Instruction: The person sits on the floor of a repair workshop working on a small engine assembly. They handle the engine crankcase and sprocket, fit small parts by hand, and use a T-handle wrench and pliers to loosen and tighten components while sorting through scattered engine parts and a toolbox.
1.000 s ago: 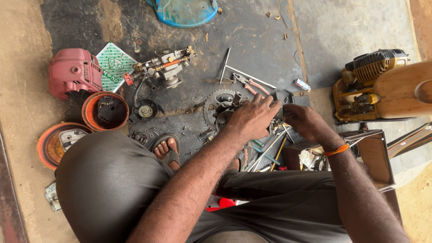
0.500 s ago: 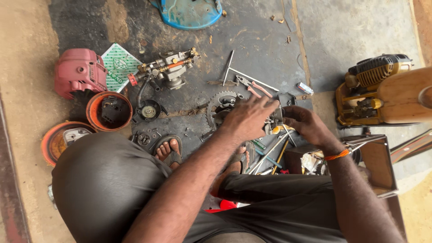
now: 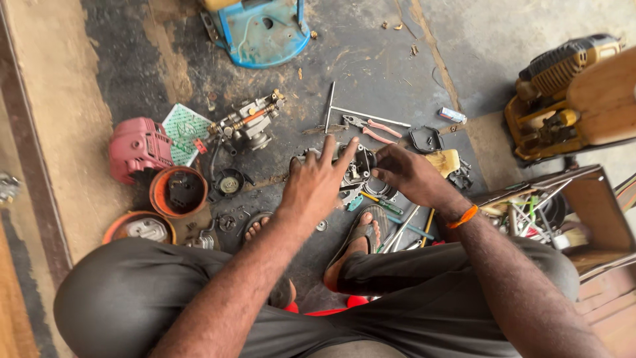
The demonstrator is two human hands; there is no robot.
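I am crouched over a dark metal engine part (image 3: 356, 171) lying on the oily floor. My left hand (image 3: 317, 182) rests on its left side with the fingers spread over it. My right hand (image 3: 409, 174) grips its right edge, an orange band on the wrist. Whether the right hand also holds a small tool is hidden by the fingers. My feet in sandals (image 3: 361, 240) are just below the part.
Red-handled pliers (image 3: 368, 127) and metal rods (image 3: 329, 106) lie beyond the part. A carburettor assembly (image 3: 250, 122), a red cover (image 3: 138, 147) and two orange round housings (image 3: 177, 192) sit left. A blue base (image 3: 262, 33) is at the top, a yellow engine (image 3: 563, 93) and wooden toolbox (image 3: 563, 219) right.
The view has shifted and drawn nearer. My left hand has slid a little left on the engine part and my right hand has closed in on its right edge.
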